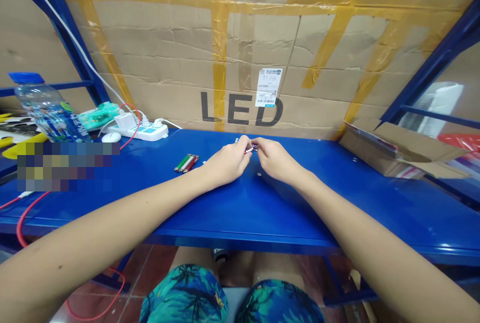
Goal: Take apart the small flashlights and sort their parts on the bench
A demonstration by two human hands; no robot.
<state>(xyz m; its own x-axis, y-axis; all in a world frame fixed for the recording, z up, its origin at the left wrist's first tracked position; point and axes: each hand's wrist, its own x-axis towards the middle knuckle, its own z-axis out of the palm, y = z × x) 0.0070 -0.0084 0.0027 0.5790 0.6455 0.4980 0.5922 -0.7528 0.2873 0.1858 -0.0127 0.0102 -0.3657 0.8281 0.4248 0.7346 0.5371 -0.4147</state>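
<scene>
Over the middle of the blue tabletop, my left hand (233, 161) and my right hand (276, 159) meet at the fingertips. Between them is a small object (249, 150) with reddish, white and shiny metal-like parts, mostly hidden by my fingers. My left fingers are curled around it. The thumb and fingers of my right hand pinch at its right side, where a dark, shiny bit shows. To the left of my left wrist lies a group of slim green, white and red pieces (186, 163) with dark or metallic ends, side by side.
A blue table (240, 218) stands against a large taped carton (168, 63). An open cardboard box (390, 158) sits at right. At left are a plastic bottle (48, 108), a white power strip (150, 131), a red cable (22, 228) and a blurred-out patch. Small pale discs dot the tabletop.
</scene>
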